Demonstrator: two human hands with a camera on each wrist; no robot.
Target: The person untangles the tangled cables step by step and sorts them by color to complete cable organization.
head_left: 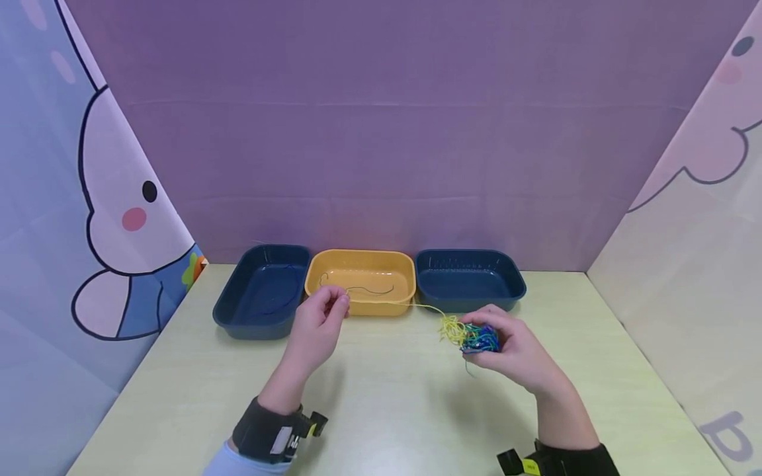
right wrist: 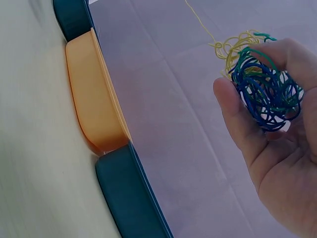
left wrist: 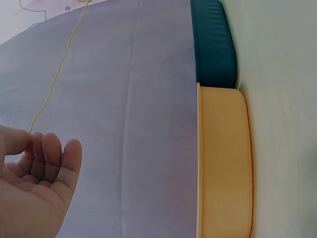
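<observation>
Raised off the table, a tangle of thin yellow, green and blue string [head_left: 481,338] is held between the thumb and fingers of my right hand [head_left: 524,347]. The right wrist view shows its blue and green loops [right wrist: 265,94] in the grip, with the yellow loops bunched at the fingertips. A single yellow strand [left wrist: 52,87] runs across from this bunch to my left hand [head_left: 312,334]. There the thumb and index finger pinch its end, the other fingers loosely bent. A short loose end hangs below the tangle.
Three trays stand side by side at the back of the table [head_left: 381,410]: a dark blue one [head_left: 256,328] on the left, an orange-yellow one [head_left: 378,309] in the middle, another dark blue one [head_left: 470,305] on the right. Thin dark strands [head_left: 372,291] lie in the middle tray.
</observation>
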